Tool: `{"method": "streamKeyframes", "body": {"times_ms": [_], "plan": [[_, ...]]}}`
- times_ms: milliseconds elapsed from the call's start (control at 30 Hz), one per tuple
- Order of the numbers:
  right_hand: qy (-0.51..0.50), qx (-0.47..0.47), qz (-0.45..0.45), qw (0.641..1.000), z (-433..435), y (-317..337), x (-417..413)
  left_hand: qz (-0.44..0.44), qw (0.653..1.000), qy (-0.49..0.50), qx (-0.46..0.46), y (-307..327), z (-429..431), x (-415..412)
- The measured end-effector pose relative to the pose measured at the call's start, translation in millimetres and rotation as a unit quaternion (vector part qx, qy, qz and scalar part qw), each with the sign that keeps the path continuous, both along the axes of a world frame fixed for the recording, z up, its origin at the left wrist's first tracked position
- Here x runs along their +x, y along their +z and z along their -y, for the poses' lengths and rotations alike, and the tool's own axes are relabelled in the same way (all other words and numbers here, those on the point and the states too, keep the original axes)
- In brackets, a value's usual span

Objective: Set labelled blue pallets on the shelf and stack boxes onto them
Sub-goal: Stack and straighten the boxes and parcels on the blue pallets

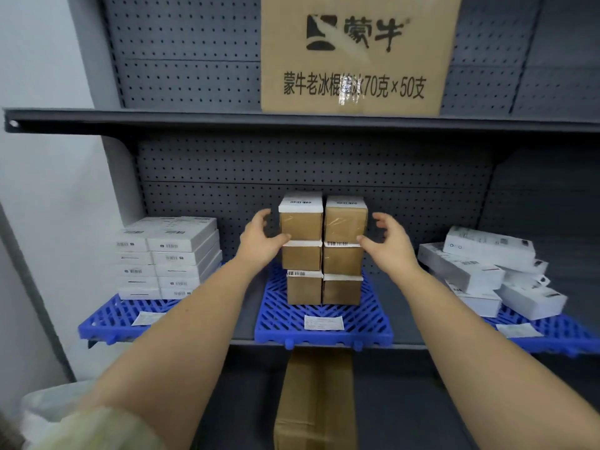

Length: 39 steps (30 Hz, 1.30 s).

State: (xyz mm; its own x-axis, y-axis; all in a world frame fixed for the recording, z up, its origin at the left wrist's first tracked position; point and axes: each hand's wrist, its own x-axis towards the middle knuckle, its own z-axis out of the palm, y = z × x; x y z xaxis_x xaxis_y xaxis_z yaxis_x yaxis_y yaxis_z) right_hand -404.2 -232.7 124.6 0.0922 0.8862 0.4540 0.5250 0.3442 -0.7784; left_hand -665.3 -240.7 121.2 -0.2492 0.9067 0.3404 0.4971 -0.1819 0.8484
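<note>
Six brown boxes (323,251) with white barcode labels stand two wide, three high on the middle blue pallet (324,332) on the shelf (245,316). I have left grip (259,241) and right grip (389,245) cupped beside the top pair, arms stretched forward. Thumbs touch the front corners, fingers are off the sides, and neither holds anything.
</note>
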Motion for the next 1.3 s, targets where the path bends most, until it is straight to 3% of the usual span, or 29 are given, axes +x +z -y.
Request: {"method": "streamKeyframes", "body": {"times_ms": [167, 367, 533, 800, 967, 1300], "plan": [[-0.034, 0.037, 0.155, 0.987, 37, 42, 2, -0.189, 0.98, 0.023, 0.063, 56, 28, 14], [-0.081, 0.062, 0.219, 0.97, 84, 89, 18, -0.333, 0.937, 0.008, 0.105, 103, 56, 73], [-0.114, 0.076, 0.211, 0.968, 114, 102, 63, -0.365, 0.918, -0.007, 0.153, 110, 74, 134], [-0.169, 0.049, 0.354, 0.919, 133, 86, 178, -0.444, 0.874, -0.008, 0.197, 93, 87, 242], [-0.143, 0.03, 0.422, 0.895, 123, 65, 250, -0.517, 0.837, -0.006, 0.177, 71, 78, 315], [-0.076, 0.032, 0.425, 0.901, 72, 27, 347, -0.539, 0.839, -0.015, 0.073, 3, 42, 415]]}}
